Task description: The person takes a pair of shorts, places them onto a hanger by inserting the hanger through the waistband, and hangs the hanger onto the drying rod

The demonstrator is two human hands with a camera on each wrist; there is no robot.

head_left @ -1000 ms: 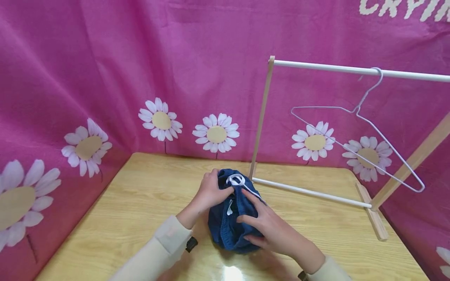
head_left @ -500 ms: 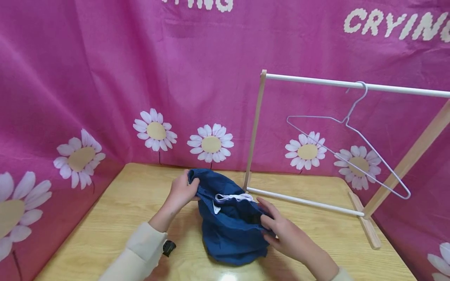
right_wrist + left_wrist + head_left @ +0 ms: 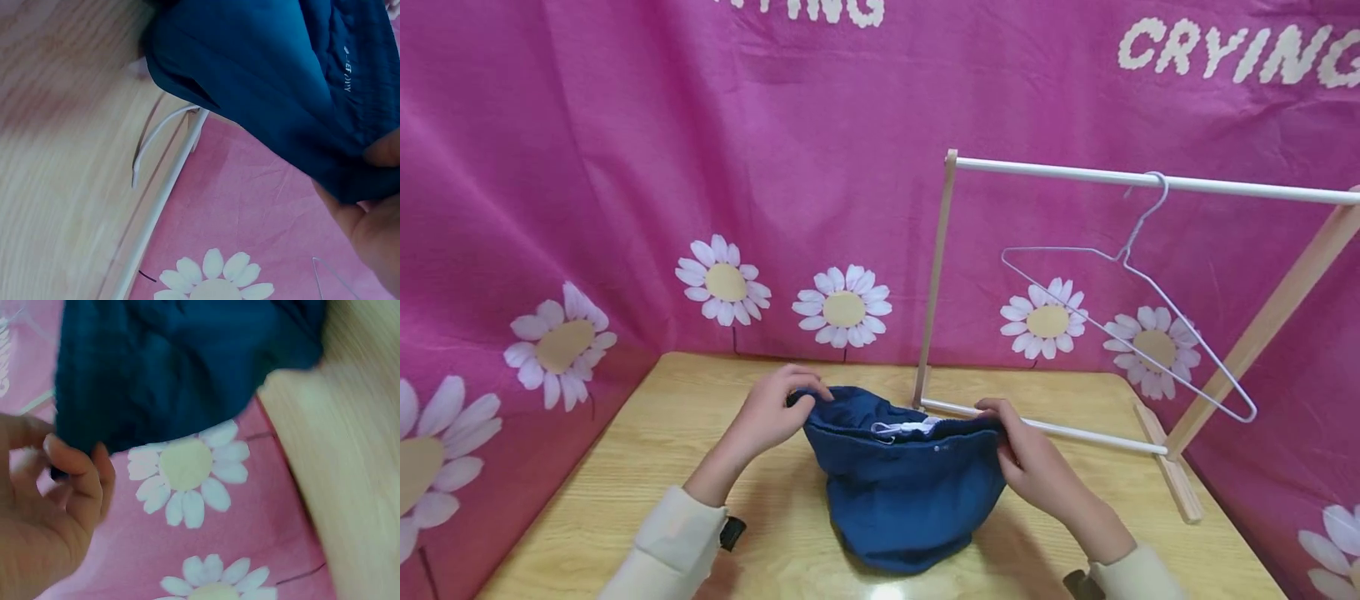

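Navy drawstring shorts [image 3: 910, 492] are held up by the two sides of the gathered waistband, with the lower part hanging to the tabletop. My left hand [image 3: 771, 408] pinches the left end of the waistband between thumb and fingers, as the left wrist view also shows. At the other end, my right hand [image 3: 1037, 462] grips the waistband, its thumb [image 3: 384, 150] lying over the elastic. A white drawstring [image 3: 906, 427] shows in the waist opening, and a cord end [image 3: 147, 144] dangles in the right wrist view. Small white print [image 3: 347, 70] marks the fabric near the waistband.
On the right of the wooden table [image 3: 760, 533] stands a rack with a white top rail [image 3: 1060, 173] and wooden posts. From the rail hangs a white wire hanger [image 3: 1123, 254]. A pink flowered curtain [image 3: 820, 167] surrounds the table's back and sides.
The bunched shorts have been opened out and lifted by the waistband. My hands have moved apart, left hand to the left and right hand to the right. The head view has shifted slightly.
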